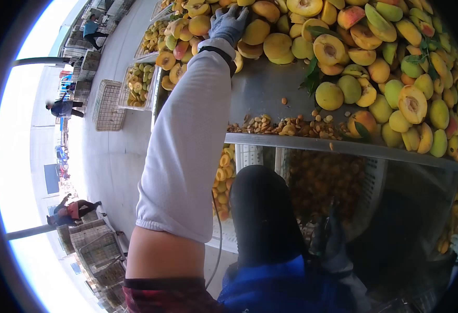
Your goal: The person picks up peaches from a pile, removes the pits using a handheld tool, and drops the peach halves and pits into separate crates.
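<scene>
My left hand, in a grey glove below a white sleeve, reaches up to the heap of yellow and red peaches on the metal table. Its fingers lie spread over fruit at the heap's left end, next to a yellow peach. Several peaches are cut in half with the stone hollow showing. My right hand, in a dark glove, hangs low in the shadow under the table's front edge, above a white crate of cut fruit. Whether it holds anything is hidden by the dark.
Loose peach stones lie along the table's front edge. Another crate of fruit halves stands under the table. Trays of halves and wire crates line the concrete floor at left. People work farther off.
</scene>
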